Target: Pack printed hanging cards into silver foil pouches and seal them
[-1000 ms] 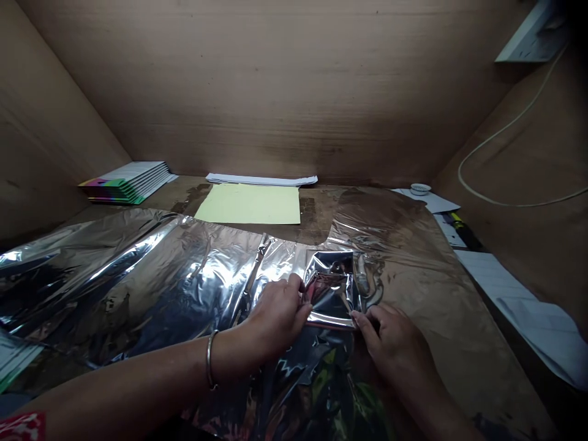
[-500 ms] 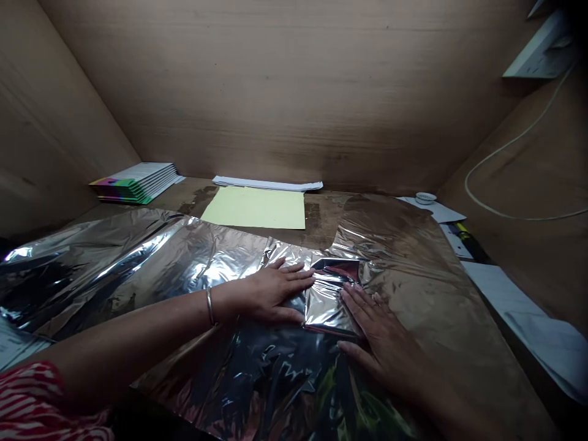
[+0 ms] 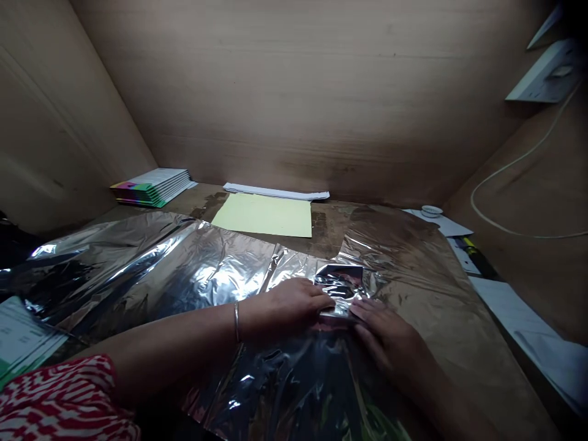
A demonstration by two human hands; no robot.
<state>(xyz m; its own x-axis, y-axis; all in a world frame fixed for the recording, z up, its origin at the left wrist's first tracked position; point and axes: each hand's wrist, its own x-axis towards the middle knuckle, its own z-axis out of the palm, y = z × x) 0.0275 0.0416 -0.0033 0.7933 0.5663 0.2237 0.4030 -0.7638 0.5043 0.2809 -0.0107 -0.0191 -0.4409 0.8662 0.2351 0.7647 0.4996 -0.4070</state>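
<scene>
A large sheet of silver foil film (image 3: 184, 257), wrinkled and shiny, is spread across the table. Between my hands lies a flat, folded rectangle of foil (image 3: 342, 288), with its lower part raised and bent. My left hand (image 3: 294, 304) comes in from the left, fingers curled over the rectangle's left side and pinching the foil. From the right, my right hand (image 3: 390, 337) presses its fingers together on the lower right corner of the same rectangle, gripping the edge. What lies inside the foil, if anything, is hidden.
A yellow paper sheet (image 3: 266, 214) and a folded white strip (image 3: 275, 192) lie at the back. Booklets (image 3: 154, 187) are stacked back left. At right are a small round white lid (image 3: 432, 211), white papers (image 3: 519, 306), a yellow-black cutter (image 3: 475, 254) and a cable (image 3: 473, 190).
Both hands have gone from lying flat beside the foil rectangle to gripping its lower part. The left fingers have curled, and the rectangle's near edge has bent up. The view has shifted slightly.
</scene>
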